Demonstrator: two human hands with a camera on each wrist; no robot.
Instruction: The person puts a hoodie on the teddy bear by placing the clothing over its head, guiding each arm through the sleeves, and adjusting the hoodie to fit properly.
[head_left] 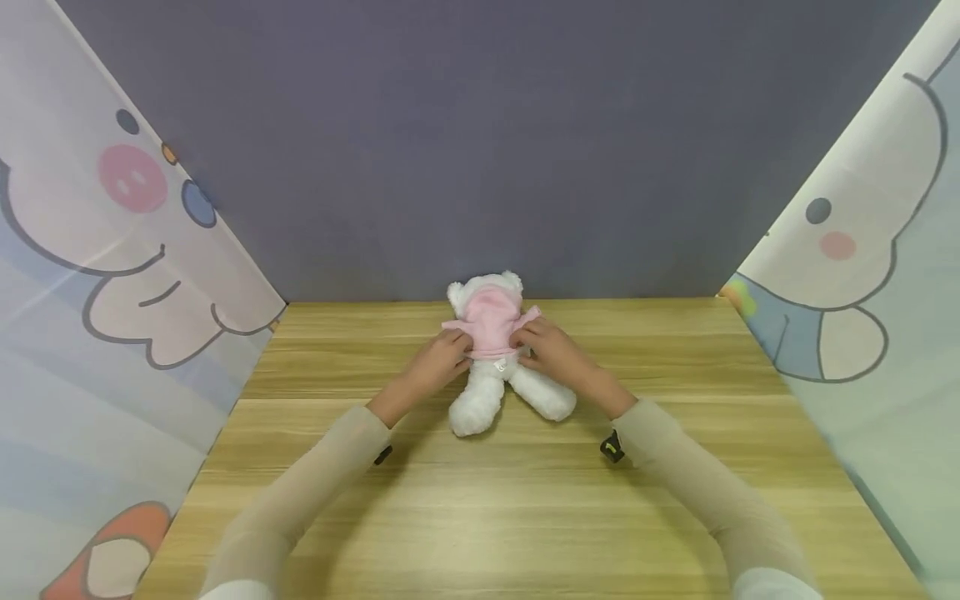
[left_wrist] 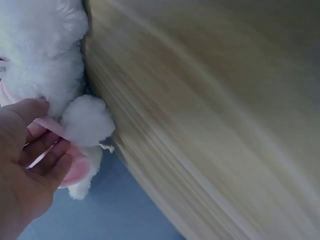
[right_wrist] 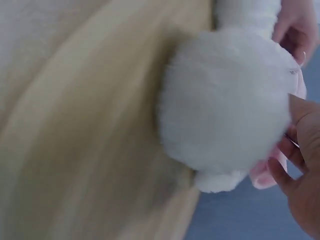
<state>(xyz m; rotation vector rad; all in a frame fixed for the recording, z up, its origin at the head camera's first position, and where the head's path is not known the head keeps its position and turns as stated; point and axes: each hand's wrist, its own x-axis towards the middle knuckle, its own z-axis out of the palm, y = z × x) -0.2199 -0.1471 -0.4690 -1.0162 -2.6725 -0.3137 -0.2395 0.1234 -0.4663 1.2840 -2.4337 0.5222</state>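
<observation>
A white plush toy (head_left: 477,403) with round ears lies on the table, its legs spread toward me. It wears a pink hooded top (head_left: 491,321), and a small white tag (head_left: 501,364) shows just below the hem. My left hand (head_left: 437,363) pinches the top's edge on the left side; in the left wrist view the pink cloth (left_wrist: 52,126) runs between thumb and fingers. On the other side, my right hand (head_left: 561,357) grips the top near the hem. In the right wrist view a white leg (right_wrist: 225,100) partly hides the cloth there.
The wooden table (head_left: 480,517) ends at a dark grey panel (head_left: 495,150) just behind the toy's head. Cartoon-printed sheets stand at the left (head_left: 67,333) and right (head_left: 885,275). A black wrist device (head_left: 612,447) sits below my right sleeve.
</observation>
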